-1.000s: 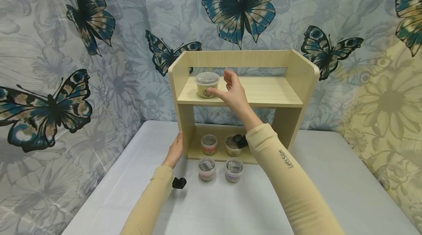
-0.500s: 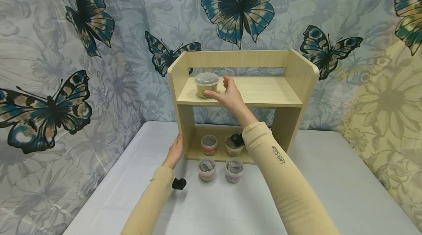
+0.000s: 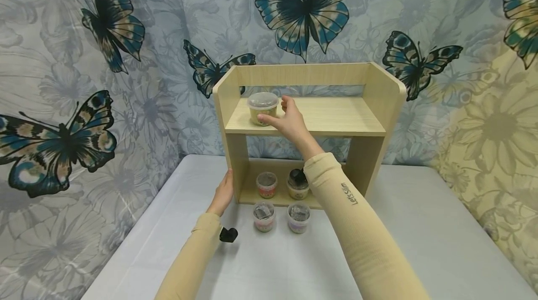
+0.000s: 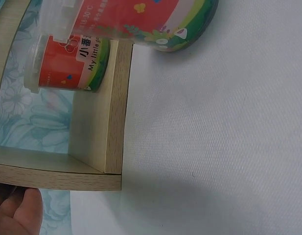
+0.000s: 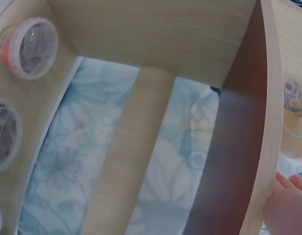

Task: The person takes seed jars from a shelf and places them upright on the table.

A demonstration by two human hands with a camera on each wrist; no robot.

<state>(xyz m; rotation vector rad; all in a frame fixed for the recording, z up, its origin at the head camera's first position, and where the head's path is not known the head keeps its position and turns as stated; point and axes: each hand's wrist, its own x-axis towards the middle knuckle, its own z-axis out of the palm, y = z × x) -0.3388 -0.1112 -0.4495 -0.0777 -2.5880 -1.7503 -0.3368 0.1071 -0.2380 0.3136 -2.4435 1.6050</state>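
Note:
A clear-lidded plastic tub (image 3: 263, 102) with a yellowish label stands upright at the left of the wooden shelf unit's (image 3: 336, 115) upper board. My right hand (image 3: 290, 122) is at that tub, its thumb overlapping the front and its fingers just right of it. In the right wrist view, the hand (image 5: 290, 205) appears slightly apart from the tub (image 5: 295, 117); contact is unclear. My left hand (image 3: 222, 194) rests with extended fingers against the unit's left side panel. On the lower board stand a red-labelled tub (image 3: 266, 185) and another tub (image 3: 298, 191), partly covered by the right wrist's black camera.
Two more lidded tubs, one pinkish (image 3: 264, 217) and one purplish (image 3: 299, 218), stand on the white tablecloth (image 3: 269, 267) before the unit. Behind is a butterfly-patterned backdrop (image 3: 159, 117). The unit's upper board continues rightward past my right hand.
My right hand has moved slightly left and down, and its fingers have come a little closer to the thumb. The upper tub and my left hand have stayed in place.

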